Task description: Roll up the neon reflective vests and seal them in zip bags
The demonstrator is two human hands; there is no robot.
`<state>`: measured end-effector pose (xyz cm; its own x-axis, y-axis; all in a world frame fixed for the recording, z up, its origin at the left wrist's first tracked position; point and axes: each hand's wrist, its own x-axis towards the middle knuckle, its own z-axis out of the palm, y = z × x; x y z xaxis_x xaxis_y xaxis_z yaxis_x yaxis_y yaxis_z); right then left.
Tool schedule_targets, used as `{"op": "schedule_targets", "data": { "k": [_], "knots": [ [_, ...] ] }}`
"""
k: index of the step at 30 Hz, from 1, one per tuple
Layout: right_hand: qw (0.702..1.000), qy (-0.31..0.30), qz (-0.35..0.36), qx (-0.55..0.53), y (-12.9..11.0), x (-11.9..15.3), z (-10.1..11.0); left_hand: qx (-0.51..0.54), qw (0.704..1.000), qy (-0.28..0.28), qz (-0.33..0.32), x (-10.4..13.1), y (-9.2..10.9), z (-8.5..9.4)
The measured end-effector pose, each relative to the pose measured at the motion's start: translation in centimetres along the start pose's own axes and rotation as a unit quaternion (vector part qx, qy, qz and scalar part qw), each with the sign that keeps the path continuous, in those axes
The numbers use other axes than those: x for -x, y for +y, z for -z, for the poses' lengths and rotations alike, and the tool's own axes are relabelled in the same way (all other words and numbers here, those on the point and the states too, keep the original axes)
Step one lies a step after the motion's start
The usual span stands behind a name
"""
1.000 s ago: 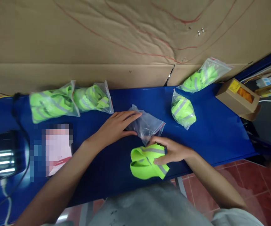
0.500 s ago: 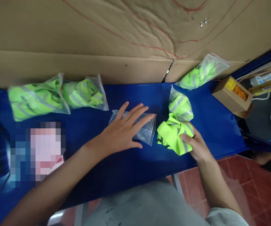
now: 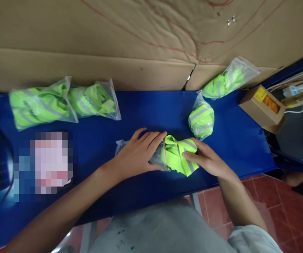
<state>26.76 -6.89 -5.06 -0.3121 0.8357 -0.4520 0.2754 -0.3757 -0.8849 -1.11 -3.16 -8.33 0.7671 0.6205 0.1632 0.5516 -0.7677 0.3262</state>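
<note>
From my remote seat, I am seeing the right hand (image 3: 206,158) gripping a loosely folded, neon yellow-green fabric bundle with grey stripes (image 3: 179,156), its thumb pressing on top and its other fingers partly hidden behind. The bundle is sitting between the hands, its left edge meeting the red-edged mouth of a clear, flat plastic bag (image 3: 157,157) over the glossy blue table (image 3: 151,114). The left hand (image 3: 131,156) is curving over that bag, fingertips and thumb lying towards opposite sides of the mouth; I cannot tell whether they are pinching the film. A rounded, filled clear bag (image 3: 201,121) is lying just beyond the right hand.

I am judging the bundle light, soft and springy, with loops likely to be spreading under a loose grip, so I am favouring a broad hold around its outer folds. The film is looking thin, slippery and easily creased; its mouth edges are offering the better hold.
</note>
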Motion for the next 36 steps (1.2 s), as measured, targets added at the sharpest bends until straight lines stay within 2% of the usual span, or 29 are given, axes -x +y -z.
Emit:
{"op": "schedule_targets", "data": {
  "k": [6, 10, 17, 20, 22, 25, 29, 34, 36],
  "knots": [
    [0.995, -0.064, 0.008, 0.075, -1.3, 0.2, 0.8, 0.045, 0.998, -0.01, 0.035, 0.9, 0.6, -0.2],
    [0.987, -0.1, 0.012, 0.127, -2.0, -0.2, 0.2, 0.034, 0.999, -0.025, -0.002, 0.8, 1.7, 0.4],
    [0.995, -0.064, 0.046, -0.06, -1.4, -2.6, -2.9, -0.034, 0.998, 0.027, 0.035, 0.7, 2.4, 1.6],
    [0.994, -0.001, 0.096, -0.043, -0.7, -3.6, -4.8, -0.068, 0.996, 0.053, 0.039, 0.8, 2.0, 1.7],
    [0.988, 0.064, 0.137, 0.011, -0.3, -4.0, -6.1, -0.094, 0.993, 0.062, 0.043, 0.9, 1.7, 1.6],
    [0.964, 0.133, 0.2, 0.117, 0.1, -4.2, -7.4, -0.111, 0.99, 0.075, 0.053, 1.0, 1.3, 1.1],
    [0.93, 0.161, 0.265, 0.197, -0.2, -4.4, -7.9, -0.111, 0.987, 0.097, 0.057, 1.1, 1.4, 0.7],
    [0.908, 0.222, 0.301, 0.187, -0.7, -4.7, -8.3, -0.169, 0.972, 0.157, 0.044, 1.0, 1.8, 1.2],
    [0.896, 0.213, 0.32, 0.224, -1.1, -4.2, -8.4, -0.196, 0.965, 0.172, 0.029, 1.2, 1.7, 1.5]
  ]
}}
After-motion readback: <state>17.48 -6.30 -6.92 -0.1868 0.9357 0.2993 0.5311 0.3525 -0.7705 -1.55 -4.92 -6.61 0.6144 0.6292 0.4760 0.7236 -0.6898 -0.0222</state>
